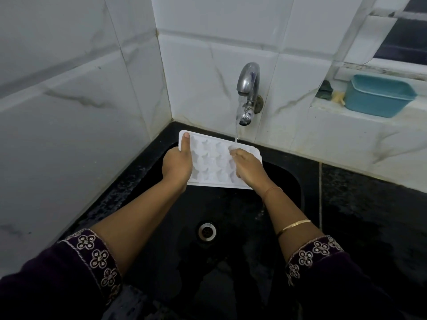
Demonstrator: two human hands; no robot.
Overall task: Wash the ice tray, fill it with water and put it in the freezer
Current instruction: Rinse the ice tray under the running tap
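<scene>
A white ice tray (211, 158) with several moulded pockets is held over the black sink (284, 181), tilted a little toward me. My left hand (177, 165) grips its left edge, thumb laid flat along the rim. My right hand (248, 168) rests on the tray's right part, fingertips pressed into the pockets where the water lands. A steel tap (248, 88) on the back wall runs a thin stream onto the tray's far right corner. The tray's right edge is hidden under my right hand.
The sink's steel drain (207, 230) lies below the tray. A black stone counter (369, 211) extends to the right. On the tiled ledge at right stands a teal plastic tub (380, 95) beside a dark scrubber (325, 88). White marble-look tiles close off the left and back.
</scene>
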